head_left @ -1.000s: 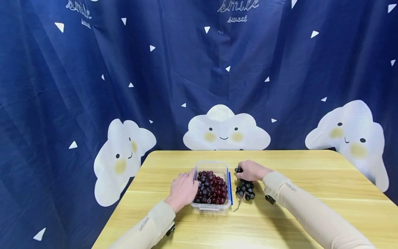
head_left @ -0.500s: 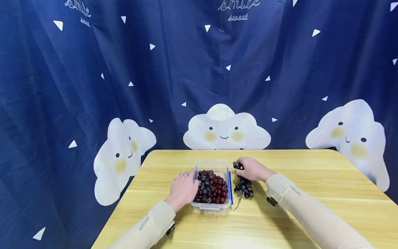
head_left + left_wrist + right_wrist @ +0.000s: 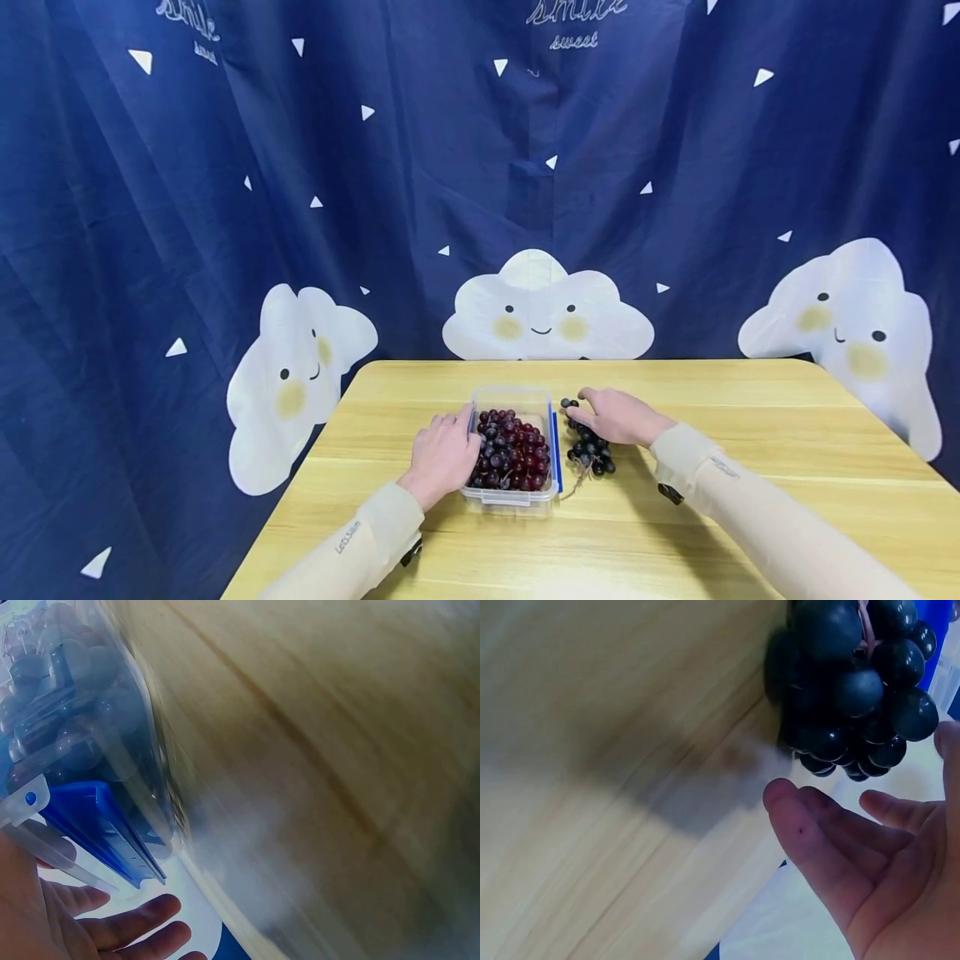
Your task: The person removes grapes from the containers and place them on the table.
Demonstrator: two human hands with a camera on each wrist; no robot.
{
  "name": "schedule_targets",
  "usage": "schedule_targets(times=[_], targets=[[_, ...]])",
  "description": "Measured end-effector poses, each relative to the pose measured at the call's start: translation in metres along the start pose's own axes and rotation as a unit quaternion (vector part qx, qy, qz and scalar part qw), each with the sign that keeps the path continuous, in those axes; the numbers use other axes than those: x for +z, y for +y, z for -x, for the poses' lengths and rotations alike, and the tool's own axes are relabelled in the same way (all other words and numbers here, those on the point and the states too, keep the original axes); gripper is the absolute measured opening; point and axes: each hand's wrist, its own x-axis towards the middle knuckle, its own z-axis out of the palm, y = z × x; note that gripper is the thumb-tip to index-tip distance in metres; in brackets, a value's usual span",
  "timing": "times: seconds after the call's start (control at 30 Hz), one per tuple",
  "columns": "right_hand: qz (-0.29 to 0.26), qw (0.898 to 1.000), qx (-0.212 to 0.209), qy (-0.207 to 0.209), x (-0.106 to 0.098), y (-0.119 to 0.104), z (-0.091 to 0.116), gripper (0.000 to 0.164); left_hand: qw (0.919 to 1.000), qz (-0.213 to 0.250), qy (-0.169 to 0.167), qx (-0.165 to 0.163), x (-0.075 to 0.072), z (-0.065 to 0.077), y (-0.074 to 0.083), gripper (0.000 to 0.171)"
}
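Note:
A clear plastic container (image 3: 510,498) stands on the table, with dark red and purple grapes (image 3: 513,450) inside. My left hand (image 3: 444,457) rests against its left side and rim, fingers extended and spread in the left wrist view. To the container's right lies a bunch of black grapes (image 3: 591,454), its bare stem pointing toward me. My right hand (image 3: 617,415) is at the bunch's far end, thumb and fingers apart. In the right wrist view, the black grapes (image 3: 855,690) lie just beyond the loosely extended fingers (image 3: 817,847), not gripped.
A blue strip (image 3: 557,454) runs along the container's right side, between it and the black bunch. The left wrist view shows a blue flap (image 3: 105,832) on the near wall. Behind the wooden table (image 3: 750,425) hangs a dark blue curtain (image 3: 420,167) with clouds.
My right hand had the black bunch's far end between its fingers; now thumb and fingers have parted and it has shifted slightly right. The left hand has stayed on the container.

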Motion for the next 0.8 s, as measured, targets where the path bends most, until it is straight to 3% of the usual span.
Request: schedule_targets(times=[0.2,0.33,0.47,0.7,0.8], targets=[[0.041,0.998,0.003,-0.041,-0.002,-0.005,0.019,0.089,1.0,-0.001,0.002,0.001,-0.002,-0.001,0.001,0.052],[0.101,0.994,-0.046,-0.005,-0.003,-0.011,0.034,0.089,1.0,0.0,-0.002,-0.001,-0.001,-0.001,0.001,0.052],[0.163,0.982,-0.094,0.036,-0.005,-0.018,0.046,0.084,1.0,0.003,0.0,0.0,-0.001,-0.001,0.001,0.051],[0.174,0.978,-0.102,-0.044,-0.003,-0.022,0.057,0.081,1.0,0.003,0.0,-0.004,0.001,-0.001,0.0,0.051],[0.165,0.978,-0.116,-0.054,0.0,-0.02,0.059,0.078,1.0,0.004,0.0,-0.002,0.001,0.0,0.0,0.052]])
